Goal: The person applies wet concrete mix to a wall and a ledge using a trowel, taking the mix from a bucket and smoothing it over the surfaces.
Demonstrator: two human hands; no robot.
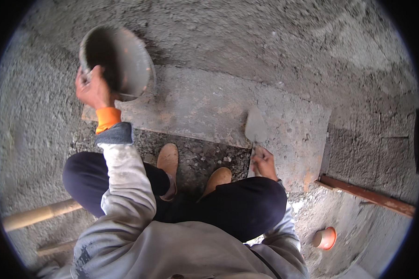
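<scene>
Your left hand (94, 89) grips the bucket (136, 60) at ten o'clock, your right hand (264, 163) the trowel (255, 125); reddish bar (365, 194) and cup (325, 238) lie toward four, wooden pole (41, 215) toward eight.

The rubble-strewn floor (195, 162) was partly covered by a long, grey-smeared board (191, 104); tan shoes (168, 159) were planted beside its near edge, and an orange-rimmed cup (324, 238) was set farther right.

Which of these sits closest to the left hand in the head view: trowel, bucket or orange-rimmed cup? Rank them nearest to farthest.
1. Bucket: gripped at its rim by the left hand, upper left.
2. Trowel: held in the right hand, right of centre.
3. Orange-rimmed cup: lower right.
</scene>
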